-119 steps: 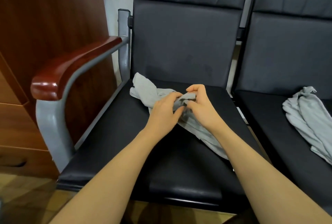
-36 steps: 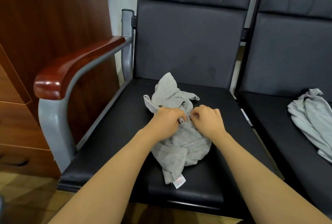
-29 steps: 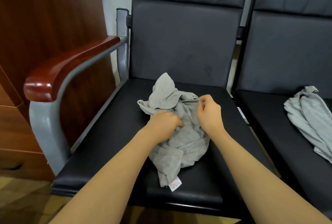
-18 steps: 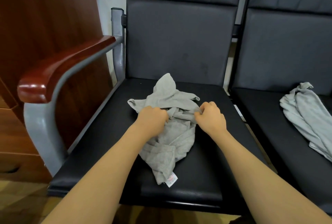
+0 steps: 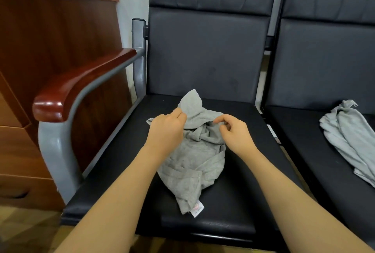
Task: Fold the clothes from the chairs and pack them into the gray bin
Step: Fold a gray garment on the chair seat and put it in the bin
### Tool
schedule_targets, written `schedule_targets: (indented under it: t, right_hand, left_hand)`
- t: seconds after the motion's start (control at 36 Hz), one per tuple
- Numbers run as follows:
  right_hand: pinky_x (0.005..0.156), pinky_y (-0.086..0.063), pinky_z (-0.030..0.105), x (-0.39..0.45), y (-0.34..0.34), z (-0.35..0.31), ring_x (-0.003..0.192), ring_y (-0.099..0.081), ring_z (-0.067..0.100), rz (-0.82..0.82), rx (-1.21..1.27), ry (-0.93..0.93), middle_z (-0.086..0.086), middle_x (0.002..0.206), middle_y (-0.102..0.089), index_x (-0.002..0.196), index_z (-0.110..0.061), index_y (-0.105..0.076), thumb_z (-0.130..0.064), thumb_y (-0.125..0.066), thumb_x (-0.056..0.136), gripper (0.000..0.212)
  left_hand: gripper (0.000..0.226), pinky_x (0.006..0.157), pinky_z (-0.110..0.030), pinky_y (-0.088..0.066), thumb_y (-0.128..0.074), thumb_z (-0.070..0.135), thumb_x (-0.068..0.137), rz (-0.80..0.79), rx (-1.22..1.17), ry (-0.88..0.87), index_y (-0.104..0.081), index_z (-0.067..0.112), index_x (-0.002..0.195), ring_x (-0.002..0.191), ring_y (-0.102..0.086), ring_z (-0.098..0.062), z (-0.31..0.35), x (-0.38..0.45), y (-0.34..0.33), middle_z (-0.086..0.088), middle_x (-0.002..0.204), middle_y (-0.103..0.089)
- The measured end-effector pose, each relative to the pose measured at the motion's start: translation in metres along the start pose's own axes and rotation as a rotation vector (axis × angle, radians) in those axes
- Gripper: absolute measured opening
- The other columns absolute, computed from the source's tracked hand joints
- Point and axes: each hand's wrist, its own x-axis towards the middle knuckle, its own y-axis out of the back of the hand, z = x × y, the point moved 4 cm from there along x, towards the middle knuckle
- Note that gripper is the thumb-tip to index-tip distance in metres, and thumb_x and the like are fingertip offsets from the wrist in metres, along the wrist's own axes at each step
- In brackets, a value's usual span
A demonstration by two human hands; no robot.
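A crumpled grey garment (image 5: 194, 157) with a white label at its near end lies on the seat of the left black chair (image 5: 113, 171). My left hand (image 5: 165, 131) rests on the garment's upper left part, its fingers curled into the cloth near a raised peak. My right hand (image 5: 233, 131) hovers at the garment's upper right edge, thumb and fingertips pinching a fold. A second grey garment (image 5: 349, 137) lies rumpled on the right chair's seat (image 5: 300, 123). The gray bin is not in view.
A red-brown wooden armrest (image 5: 81, 82) on a grey metal frame stands at the left of the chair. A wooden cabinet (image 5: 40, 50) fills the far left. Both chair backs rise behind the seats.
The garment went from a long strip to a bunched heap drawn toward the seat's front. In the last half second both hands moved apart slightly and shifted up along its top edge.
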Motion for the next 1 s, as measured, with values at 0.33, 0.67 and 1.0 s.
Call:
schedule_targets:
  t: [0.33,0.67,1.0]
  right_hand:
    - [0.069,-0.045,0.031,-0.004,0.004,-0.011,0.086,-0.056,0.017,0.093,-0.458,0.265,-0.001,0.102,-0.059,0.104,-0.011,-0.069,-0.01,-0.049,0.094,0.022]
    - [0.072,-0.046,0.01,-0.009,0.026,-0.037,0.084,-0.061,0.008,0.3,0.249,0.046,-0.002,0.094,-0.066,0.098,-0.014,-0.065,-0.001,-0.047,0.092,0.023]
    - [0.076,-0.046,0.022,0.021,0.09,-0.107,0.089,-0.056,0.011,0.488,0.272,0.077,0.004,0.103,-0.058,0.096,-0.018,-0.057,-0.011,-0.04,0.097,0.018]
  left_hand:
    - [0.015,0.045,-0.036,-0.049,-0.063,-0.009,0.075,-0.137,-0.166,-0.002,-0.065,0.002,0.085,0.06,-0.055,-0.021,-0.015,-0.014,0.003,-0.009,0.09,-0.061]
    - [0.012,0.07,-0.04,-0.053,-0.052,0.007,0.092,0.118,-0.541,0.459,-0.061,0.013,0.088,0.072,-0.06,-0.016,-0.03,-0.014,0.046,0.002,0.083,-0.06]
    - [0.01,0.056,-0.003,-0.038,-0.048,0.006,0.095,0.391,-0.681,0.579,-0.058,0.007,0.096,0.068,-0.051,-0.006,-0.031,0.048,0.121,0.002,0.082,-0.057]
